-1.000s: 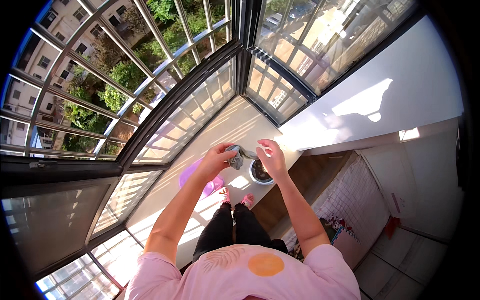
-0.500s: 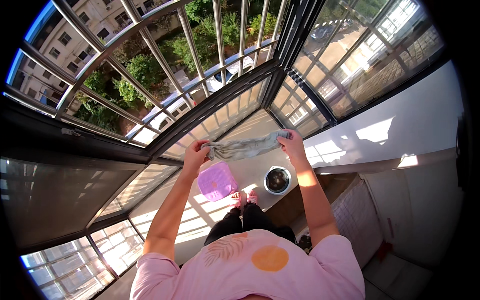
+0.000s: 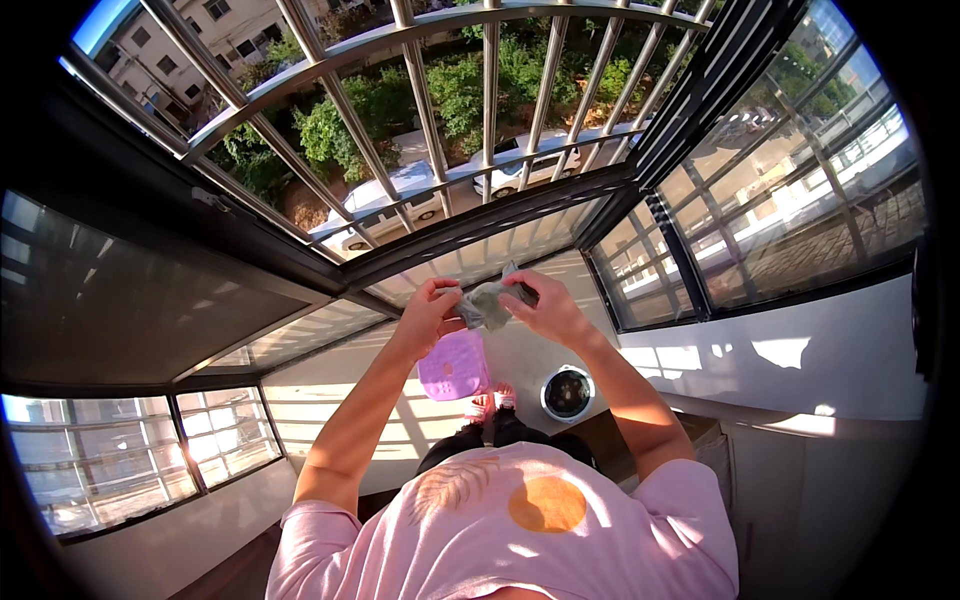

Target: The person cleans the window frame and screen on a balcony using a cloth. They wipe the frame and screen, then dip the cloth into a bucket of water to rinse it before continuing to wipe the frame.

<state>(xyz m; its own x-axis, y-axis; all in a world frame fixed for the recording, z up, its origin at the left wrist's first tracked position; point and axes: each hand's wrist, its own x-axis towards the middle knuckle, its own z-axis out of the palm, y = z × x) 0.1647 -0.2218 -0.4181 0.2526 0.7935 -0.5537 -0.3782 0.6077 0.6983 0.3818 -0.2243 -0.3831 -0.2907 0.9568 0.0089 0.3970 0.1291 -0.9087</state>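
Observation:
A grey-green cloth (image 3: 487, 306) is bunched up between my two hands, held out in front of me at about chest height. My left hand (image 3: 428, 315) grips its left end, fingers closed around the fabric. At the other end, my right hand (image 3: 548, 306) pinches the cloth, and a small corner sticks up above the fingers. The middle of the cloth sags a little in folds. Beneath my hands, on the floor, stands a purple plastic stool (image 3: 452, 366).
A white round bucket (image 3: 549, 408) with dark contents stands right of my feet in pink sandals (image 3: 505, 397). Ahead is a window opening with metal bars (image 3: 490, 90) and a dark frame. Glass panes (image 3: 790, 190) rise at the right, above a white wall (image 3: 770, 350).
My hands have come closer together, so the cloth that was stretched out between them is now bunched and slack. The view has turned somewhat.

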